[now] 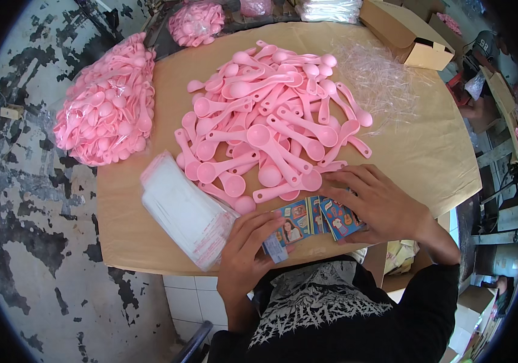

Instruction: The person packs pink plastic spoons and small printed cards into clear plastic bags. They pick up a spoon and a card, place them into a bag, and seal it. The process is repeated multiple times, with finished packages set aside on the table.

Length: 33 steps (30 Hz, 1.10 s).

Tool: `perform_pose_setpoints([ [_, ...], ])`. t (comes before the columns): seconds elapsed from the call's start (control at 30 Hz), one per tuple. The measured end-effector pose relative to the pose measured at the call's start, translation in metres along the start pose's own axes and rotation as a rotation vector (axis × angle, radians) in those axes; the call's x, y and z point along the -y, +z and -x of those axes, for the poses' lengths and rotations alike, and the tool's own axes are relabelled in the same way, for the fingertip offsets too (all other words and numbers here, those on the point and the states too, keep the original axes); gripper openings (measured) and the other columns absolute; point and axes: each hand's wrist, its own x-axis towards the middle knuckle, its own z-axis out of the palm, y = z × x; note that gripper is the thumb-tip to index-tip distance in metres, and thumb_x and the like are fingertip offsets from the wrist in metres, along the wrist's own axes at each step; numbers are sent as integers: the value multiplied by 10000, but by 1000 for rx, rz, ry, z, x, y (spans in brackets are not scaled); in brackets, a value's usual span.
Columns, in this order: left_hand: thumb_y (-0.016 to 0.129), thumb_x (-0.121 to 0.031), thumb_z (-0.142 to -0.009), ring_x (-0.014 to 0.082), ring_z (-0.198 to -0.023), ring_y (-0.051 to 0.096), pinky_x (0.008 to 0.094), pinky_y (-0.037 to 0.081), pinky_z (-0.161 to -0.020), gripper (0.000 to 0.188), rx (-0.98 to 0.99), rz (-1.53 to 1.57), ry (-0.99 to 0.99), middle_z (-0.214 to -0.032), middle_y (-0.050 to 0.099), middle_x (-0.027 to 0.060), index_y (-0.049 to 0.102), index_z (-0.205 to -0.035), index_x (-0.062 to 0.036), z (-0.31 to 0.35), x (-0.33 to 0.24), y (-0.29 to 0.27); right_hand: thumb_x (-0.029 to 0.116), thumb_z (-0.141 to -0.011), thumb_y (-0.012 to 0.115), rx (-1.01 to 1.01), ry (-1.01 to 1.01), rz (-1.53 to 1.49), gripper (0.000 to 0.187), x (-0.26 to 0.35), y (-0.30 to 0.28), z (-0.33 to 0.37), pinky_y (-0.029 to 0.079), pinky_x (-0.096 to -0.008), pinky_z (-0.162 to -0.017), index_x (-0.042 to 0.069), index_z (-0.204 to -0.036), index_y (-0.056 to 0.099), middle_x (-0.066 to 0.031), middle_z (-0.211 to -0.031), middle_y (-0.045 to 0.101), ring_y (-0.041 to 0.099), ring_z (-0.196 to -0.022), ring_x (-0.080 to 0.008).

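Note:
At the table's near edge, several small printed cards with blue, colourful faces lie overlapped in a row between my hands. My left hand grips the left end of the row, its fingers curled over the cards and a pale blue strip showing below them. Over the right end bends my right hand, thumb and fingers closed about the cards there; its fingertips are partly hidden. Just beyond the cards spreads a heap of pink measuring spoons. A stack of clear plastic bags lies beside my left hand.
Brown paper covers the table. A large bag of pink spoons stands at the left edge, a smaller one at the back. Loose clear plastic strips and a cardboard box lie back right. Another person is far right.

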Motion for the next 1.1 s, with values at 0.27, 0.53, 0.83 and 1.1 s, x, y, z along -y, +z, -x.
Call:
perform_pose_setpoints([
  [0.27,850,-83,-598,299,-1008,622,380,525,-842,529,-125,-62,31,-1089,662,111,654,-1088,-43,-1,-27,-27,450,-738,773,-47,-2,-51,859,8,-17,3,327,-469,-1059,32,-1388,398,-174,-1353,459,412,-1280,-353],
  [0.53,841,-94,-625,297,-990,634,371,529,-829,518,-10,98,220,-1083,667,99,652,-1106,-63,-46,-58,2,166,-812,745,-251,249,-923,537,22,-25,8,466,-406,-920,44,-1289,531,-127,-1124,645,619,-1031,-300],
  [0.83,878,-137,-624,302,-1019,634,389,523,-837,523,4,333,226,-1080,671,102,642,-1087,-69,3,-28,-23,113,-764,777,-342,257,-101,437,-12,-19,42,421,-381,-974,92,-1174,631,-134,-1247,570,527,-1160,-290],
  [1.1,882,-218,-657,281,-1107,594,362,475,-919,563,758,287,-907,-1171,630,156,614,-1128,-66,201,114,-82,352,-683,829,55,33,-175,699,-24,-12,28,374,-421,-1008,213,-1310,553,-132,-1307,506,484,-1194,-329],
])
